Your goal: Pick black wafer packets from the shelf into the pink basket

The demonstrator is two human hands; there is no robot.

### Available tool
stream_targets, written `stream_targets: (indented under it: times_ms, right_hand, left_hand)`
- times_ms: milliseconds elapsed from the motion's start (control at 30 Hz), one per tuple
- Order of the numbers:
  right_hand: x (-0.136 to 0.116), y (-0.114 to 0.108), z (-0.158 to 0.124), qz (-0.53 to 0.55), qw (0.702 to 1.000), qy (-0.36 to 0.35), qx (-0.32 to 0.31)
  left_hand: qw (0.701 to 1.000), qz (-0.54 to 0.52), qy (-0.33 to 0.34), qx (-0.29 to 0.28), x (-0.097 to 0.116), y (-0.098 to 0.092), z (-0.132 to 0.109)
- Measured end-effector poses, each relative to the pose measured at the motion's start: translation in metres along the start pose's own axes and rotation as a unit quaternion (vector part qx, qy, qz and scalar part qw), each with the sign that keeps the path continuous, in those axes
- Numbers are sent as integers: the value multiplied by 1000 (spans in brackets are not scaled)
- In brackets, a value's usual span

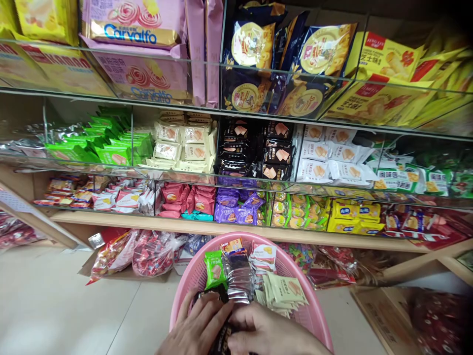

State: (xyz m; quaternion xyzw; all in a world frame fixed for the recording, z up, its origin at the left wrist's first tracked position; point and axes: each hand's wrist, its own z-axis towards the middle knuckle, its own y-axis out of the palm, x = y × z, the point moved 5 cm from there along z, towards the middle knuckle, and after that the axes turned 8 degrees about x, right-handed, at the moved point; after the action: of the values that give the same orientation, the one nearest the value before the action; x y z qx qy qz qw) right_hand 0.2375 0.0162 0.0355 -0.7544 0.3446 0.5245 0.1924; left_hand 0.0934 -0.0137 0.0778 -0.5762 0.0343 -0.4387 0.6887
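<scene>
A pink plastic basket (314, 315) stands in front of the shelves. Inside it lie silver packets (238, 276), a green packet (215, 268), cream packets (286, 291), white-and-pink packets (263, 256) and black packets (222, 340). My left hand (199, 320) rests over the black packets at the basket's near left, its fingers slightly apart. Just to its right, my right hand (262, 328) has its fingers bent around the edge of a black packet. Both hands partly cover the black packets.
Glass-fronted shelves (177, 175) hold rows of wrapped snacks in dividers. Under the lowest wooden ledge (140, 222) are bags of red-wrapped sweets (153, 254). A cardboard box (384, 315) with dark red packets sits at the lower right on the tiled floor (74, 296).
</scene>
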Motion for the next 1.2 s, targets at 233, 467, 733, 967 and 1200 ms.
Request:
stream_targets:
  times_ms: [233, 467, 733, 967, 1200]
  right_hand:
    - [6, -3, -4, -82, 996, 22, 40]
    - [-18, -3, 1, -243, 955, -67, 154]
    - [-18, 4, 23, -434, 869, -156, 180]
    - [-25, 2, 34, -465, 841, -196, 196]
    - [-21, 5, 40, -486, 825, -204, 206]
  left_hand:
    - [1000, 18, -19, -15, -16, 15, -7]
    - [994, 69, -52, 61, -44, 29, -23]
    - [982, 97, -89, 133, -61, 32, -27]
    - [962, 132, -138, 194, -75, 24, -40]
    - [945, 148, -169, 239, -85, 1, -49]
